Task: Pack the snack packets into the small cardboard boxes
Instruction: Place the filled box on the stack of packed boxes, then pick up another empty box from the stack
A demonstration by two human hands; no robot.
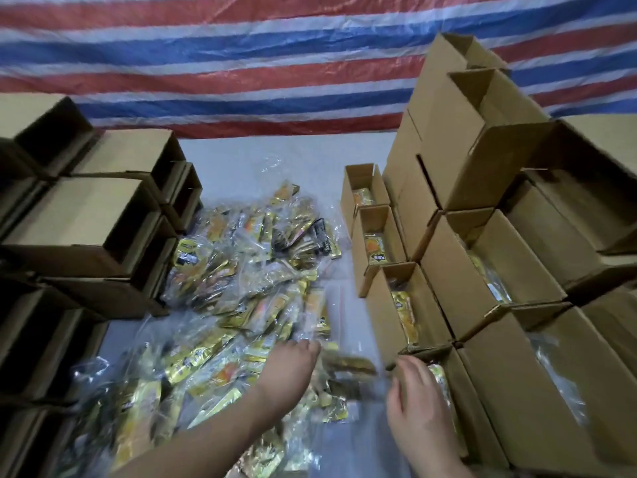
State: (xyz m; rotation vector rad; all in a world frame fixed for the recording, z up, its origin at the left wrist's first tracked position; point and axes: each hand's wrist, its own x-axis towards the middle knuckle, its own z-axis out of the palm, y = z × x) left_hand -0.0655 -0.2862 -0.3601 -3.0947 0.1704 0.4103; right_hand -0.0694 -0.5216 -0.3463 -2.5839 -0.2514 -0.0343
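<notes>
**Packet mid-handover beside the nearest box**

While the left hand [293, 370] pinches a blurred clear bag of snack packets [348, 365] at its fingertips, the right hand [418, 401] hovers just beside it with fingers loosely spread, holding nothing I can make out. That bag hangs between the two hands, over the heap of packets [241, 288] on the white table [248, 160], and close to the mouth of the nearest small box [444, 391], which already shows a yellow packet inside.

Risks, as I judge them: the slippery plastic could slide from a fingertip pinch and drop into the heap; a bag pushed in crooked could catch on an upright flap and fold it inward; an elbow swung wide could nudge the stacked boxes on the right [482, 139], which lean high and look easy to topple.

Counts: two hands; four open small boxes in the near column, each with something yellow in it; roughly five larger stacked boxes behind them; several dark empty boxes on the left [86, 215], too overlapped to count; packets far too many to number.
</notes>
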